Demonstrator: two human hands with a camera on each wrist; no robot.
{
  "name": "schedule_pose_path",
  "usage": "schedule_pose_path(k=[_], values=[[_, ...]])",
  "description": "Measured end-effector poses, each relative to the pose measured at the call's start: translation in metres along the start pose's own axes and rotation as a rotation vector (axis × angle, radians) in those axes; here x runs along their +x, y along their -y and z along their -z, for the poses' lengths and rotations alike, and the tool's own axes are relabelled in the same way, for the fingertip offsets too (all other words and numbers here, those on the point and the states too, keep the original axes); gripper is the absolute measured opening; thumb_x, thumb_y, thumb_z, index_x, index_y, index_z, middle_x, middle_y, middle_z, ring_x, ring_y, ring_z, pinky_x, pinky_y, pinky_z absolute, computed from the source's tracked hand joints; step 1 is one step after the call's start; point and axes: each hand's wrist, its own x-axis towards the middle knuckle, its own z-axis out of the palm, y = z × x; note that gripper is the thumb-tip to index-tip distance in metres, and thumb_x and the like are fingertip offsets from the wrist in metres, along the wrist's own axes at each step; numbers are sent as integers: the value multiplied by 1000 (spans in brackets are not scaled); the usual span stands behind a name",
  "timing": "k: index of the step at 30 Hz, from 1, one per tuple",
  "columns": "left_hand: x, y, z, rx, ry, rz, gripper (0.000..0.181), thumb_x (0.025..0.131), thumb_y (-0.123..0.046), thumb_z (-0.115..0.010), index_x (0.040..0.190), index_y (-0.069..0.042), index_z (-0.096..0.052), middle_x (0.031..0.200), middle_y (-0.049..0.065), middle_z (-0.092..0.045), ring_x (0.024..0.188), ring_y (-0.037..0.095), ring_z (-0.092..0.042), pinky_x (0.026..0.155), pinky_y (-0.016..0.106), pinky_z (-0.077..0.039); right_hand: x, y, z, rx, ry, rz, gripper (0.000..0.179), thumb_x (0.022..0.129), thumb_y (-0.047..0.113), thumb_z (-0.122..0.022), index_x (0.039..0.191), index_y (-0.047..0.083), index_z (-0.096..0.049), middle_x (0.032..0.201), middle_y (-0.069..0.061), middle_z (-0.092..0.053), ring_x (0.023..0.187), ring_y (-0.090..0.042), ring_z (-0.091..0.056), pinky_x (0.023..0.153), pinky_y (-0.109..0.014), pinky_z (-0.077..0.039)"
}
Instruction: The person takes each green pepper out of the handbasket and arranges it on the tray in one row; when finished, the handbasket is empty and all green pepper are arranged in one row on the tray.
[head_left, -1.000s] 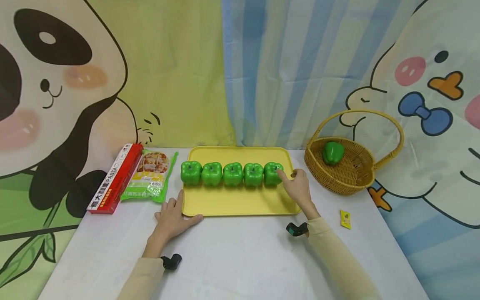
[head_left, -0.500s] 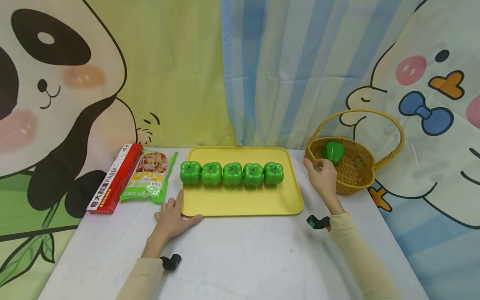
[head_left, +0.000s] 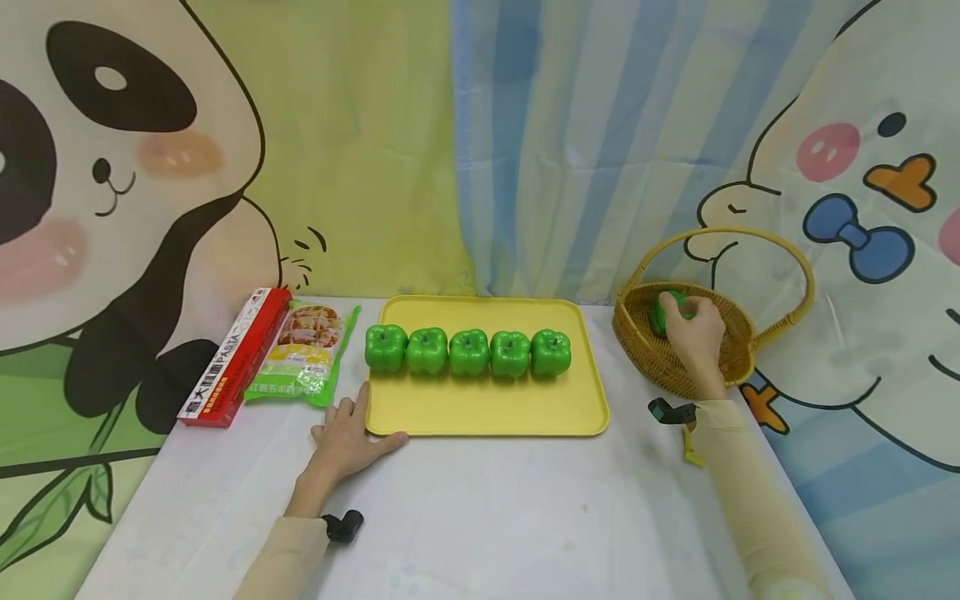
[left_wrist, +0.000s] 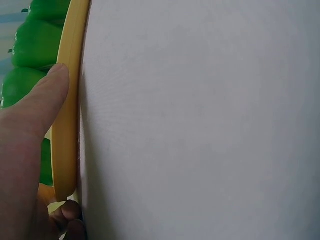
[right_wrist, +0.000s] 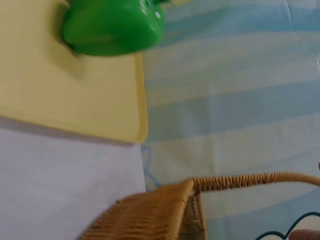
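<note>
Several green bell peppers stand in a row across the yellow tray. My left hand rests at the tray's front left corner, thumb along the front rim and a finger along the left side. In the left wrist view the thumb touches the rim. My right hand reaches inside the wicker basket, thumb and fingers round a green bell pepper that they partly cover. The right wrist view catches only a fingertip at its lower right corner; the basket's pepper is out of that view.
At the left lie a red and white pasta box and a green food packet. A small yellow sachet is partly hidden by the right sleeve. The basket's handle arches above the right hand. A printed curtain hangs behind the table.
My right hand has left the rightmost pepper on the tray, moved right past the basket's rim and come onto the pepper inside. The left hand stays at the tray corner.
</note>
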Motion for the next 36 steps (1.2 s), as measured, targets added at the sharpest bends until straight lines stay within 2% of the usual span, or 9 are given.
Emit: schedule_pose_path(k=[5, 9, 19, 26, 31, 36], values=[[1, -1, 1, 2, 7, 4, 127, 73, -81, -66, 162, -8, -12, 124, 21, -48, 108, 34, -40, 83, 55, -31, 22, -12, 10, -3, -21, -24, 82, 96, 67, -40, 140, -2, -46, 141, -24, -47, 134, -42, -39, 105, -57, -34], [2, -1, 0, 2, -3, -8, 127, 74, -81, -66, 162, -7, -12, 123, 20, -49, 107, 34, -40, 81, 53, -30, 36, -22, 13, -54, -15, -57, 84, 95, 69, -37, 141, -1, -46, 142, -25, -46, 132, -42, -41, 105, -57, -35], [-1, 0, -3, -3, 7, 20, 129, 72, -83, -65, 162, -8, -13, 119, 18, -49, 103, 31, -40, 83, 54, -30, 65, -35, 14, -113, 90, -96, 93, 94, 71, -33, 154, 0, -31, 153, -28, -34, 138, -49, -35, 109, -64, -32], [0, -1, -2, -5, 4, 24, 128, 72, -83, -65, 162, -10, -13, 118, 16, -49, 104, 30, -39, 80, 49, -28, 86, -30, 16, -158, 147, -64, 91, 96, 66, -33, 157, -1, -25, 158, -35, -24, 139, -56, -30, 108, -69, -31], [0, -1, -3, -7, -5, 12, 127, 72, -83, -65, 162, -10, -13, 120, 17, -49, 104, 31, -39, 78, 48, -28, 94, -33, 17, -181, 182, -60, 91, 97, 66, -33, 159, 0, -22, 161, -36, -17, 143, -57, -24, 108, -71, -30], [0, -2, -2, -11, -5, 20, 126, 73, -81, -67, 162, -9, -14, 119, 17, -49, 104, 31, -38, 79, 48, -28, 103, -46, 8, -200, 184, -60, 91, 96, 67, -35, 158, 0, -26, 158, -35, -27, 140, -56, -30, 107, -70, -32]])
